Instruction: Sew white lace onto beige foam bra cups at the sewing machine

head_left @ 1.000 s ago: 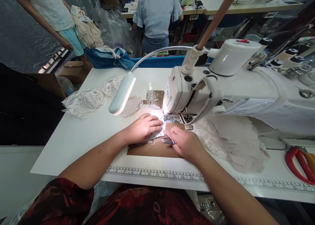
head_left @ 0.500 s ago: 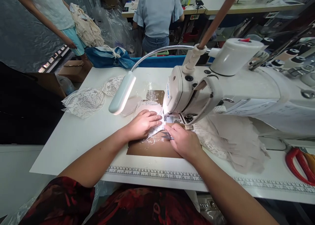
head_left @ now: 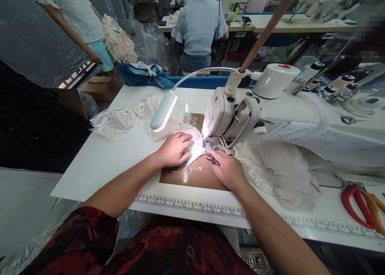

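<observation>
Under the needle area of a white sewing machine lies a white lace cup piece, brightly lit. My left hand rests on the left part of this lace, fingers stretched over it and palm down. Small thread snips are tucked in my right hand, their dark blades pointing left. The thumb and forefinger of that hand reach to the lace edge beside the presser foot; whether they pinch it I cannot tell. Both hands are over a brown plate on the table.
More lace cups lie at the left of the white table. A lamp hangs over the work. Stacked pale fabric pieces sit right of my right hand, and red-handled scissors lie farther right. Other people are beyond the table.
The camera view has tilted, so the scene sits differently. The lace piece has turned slightly under the machine, and my left hand has shifted a little with it. The snips stay in my right hand.
</observation>
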`<state>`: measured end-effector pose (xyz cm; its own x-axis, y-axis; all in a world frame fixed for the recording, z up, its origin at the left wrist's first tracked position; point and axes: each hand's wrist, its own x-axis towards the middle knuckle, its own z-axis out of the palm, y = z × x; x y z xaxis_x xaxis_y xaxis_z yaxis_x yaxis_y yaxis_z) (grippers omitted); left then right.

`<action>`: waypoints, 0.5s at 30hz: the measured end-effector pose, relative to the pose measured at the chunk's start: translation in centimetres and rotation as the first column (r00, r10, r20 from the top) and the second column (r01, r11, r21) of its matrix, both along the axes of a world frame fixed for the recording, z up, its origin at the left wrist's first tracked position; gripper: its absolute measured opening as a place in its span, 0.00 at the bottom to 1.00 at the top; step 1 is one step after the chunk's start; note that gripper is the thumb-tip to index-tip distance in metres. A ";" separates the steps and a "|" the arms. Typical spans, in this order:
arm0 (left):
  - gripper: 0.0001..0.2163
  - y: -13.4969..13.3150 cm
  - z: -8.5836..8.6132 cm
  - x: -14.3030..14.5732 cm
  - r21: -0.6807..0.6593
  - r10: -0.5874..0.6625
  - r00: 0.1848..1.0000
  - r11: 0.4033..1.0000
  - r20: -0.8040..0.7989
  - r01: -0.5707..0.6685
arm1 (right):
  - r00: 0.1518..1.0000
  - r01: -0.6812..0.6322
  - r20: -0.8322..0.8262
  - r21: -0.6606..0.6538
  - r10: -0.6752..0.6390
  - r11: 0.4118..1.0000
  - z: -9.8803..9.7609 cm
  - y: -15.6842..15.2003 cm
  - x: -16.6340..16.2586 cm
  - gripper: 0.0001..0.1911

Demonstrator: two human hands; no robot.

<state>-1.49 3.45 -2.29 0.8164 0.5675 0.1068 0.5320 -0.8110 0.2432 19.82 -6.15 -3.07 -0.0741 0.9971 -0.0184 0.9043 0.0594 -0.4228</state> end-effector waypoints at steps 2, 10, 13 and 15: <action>0.20 -1.1 1.3 -0.5 -0.103 -0.024 0.998 0.994 -0.063 0.018 | 0.995 -0.017 -0.097 0.046 0.021 0.999 -0.3 0.0 0.3 0.20; 0.21 -4.4 4.9 -2.8 -0.558 -0.146 0.972 0.799 0.183 0.225 | 0.921 -0.137 -0.349 0.125 0.172 0.983 -0.2 -0.3 0.0 0.16; 0.22 -3.5 4.0 -2.2 -0.557 0.070 0.960 0.825 0.270 0.097 | 0.907 -0.173 -0.370 0.106 0.201 0.979 -0.2 -0.4 -0.2 0.17; 0.27 -2.9 3.2 -1.6 -0.606 0.121 0.968 0.794 0.220 0.039 | 0.895 -0.171 -0.403 0.083 0.190 0.982 -0.3 -0.4 -0.3 0.19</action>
